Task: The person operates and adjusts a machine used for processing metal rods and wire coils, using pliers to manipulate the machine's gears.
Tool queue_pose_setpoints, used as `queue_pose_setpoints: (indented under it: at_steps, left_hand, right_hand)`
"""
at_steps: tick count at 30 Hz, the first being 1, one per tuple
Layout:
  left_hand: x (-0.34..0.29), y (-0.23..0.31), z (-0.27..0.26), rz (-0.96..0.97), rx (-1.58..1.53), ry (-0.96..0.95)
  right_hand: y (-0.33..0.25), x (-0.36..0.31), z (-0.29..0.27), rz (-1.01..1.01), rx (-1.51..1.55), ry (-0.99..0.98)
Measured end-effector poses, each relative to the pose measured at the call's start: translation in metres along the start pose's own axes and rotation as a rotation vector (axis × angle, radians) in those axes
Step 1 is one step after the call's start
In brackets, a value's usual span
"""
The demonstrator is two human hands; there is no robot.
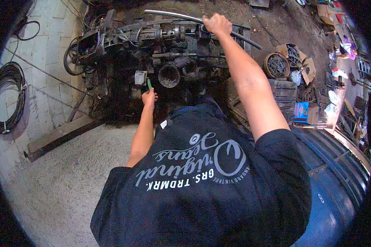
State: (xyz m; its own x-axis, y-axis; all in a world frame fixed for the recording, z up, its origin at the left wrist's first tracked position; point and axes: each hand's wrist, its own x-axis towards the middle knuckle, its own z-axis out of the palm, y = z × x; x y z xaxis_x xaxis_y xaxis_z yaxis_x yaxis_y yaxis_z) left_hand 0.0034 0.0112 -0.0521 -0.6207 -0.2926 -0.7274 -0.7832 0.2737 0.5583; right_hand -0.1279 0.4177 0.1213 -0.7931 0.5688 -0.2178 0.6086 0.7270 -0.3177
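Both hands are in use here. A green handle (149, 83) is held in the left hand (149, 96), with the grip wrapped snugly around its lower end. Right by the top of that handle, a boxy grey piece (140, 77) can be seen; whether the two are joined can't really be told. Just to the right of it, a round, dark-lined cup (169, 76) is set low on the front of a grimy machine (169, 33).

Up top, the right arm is stretched way out, and a long silver rod (173, 15) is clutched in the right hand (217, 24), that grip being closed too. The rod is stretched across the far side of the machine. A dark bar (247, 40) is seen poking out by the wrist, but whether it's gripped as well can't be told.

Off to the right, a round basket (277, 65) is filled with dark bits, with an open cardboard box (308, 72) parked beside it. On the left, a black cable coil (8, 99) is hung against the pale wall (45, 45).
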Motion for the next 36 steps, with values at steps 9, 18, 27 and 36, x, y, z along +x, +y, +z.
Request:
queue_pose_setpoints:
  at_steps: [9, 18, 27, 36]
  left_hand:
    - [0.003, -0.001, 0.002, -0.033, -0.029, 0.036]
    - [0.011, -0.012, 0.001, -0.031, -0.001, 0.023]
    - [0.041, -0.054, -0.001, 0.04, 0.275, -0.088]
    - [0.125, -0.097, 0.032, 0.045, 0.576, 0.093]
  right_hand:
    - [-0.002, -0.001, 0.003, -0.027, 0.008, 0.032]
    - [0.006, 0.004, 0.009, -0.033, 0.025, 0.054]
    - [0.003, 0.008, 0.013, -0.067, -0.031, 0.08]
    - [-0.024, -0.004, -0.006, -0.021, -0.023, 0.064]
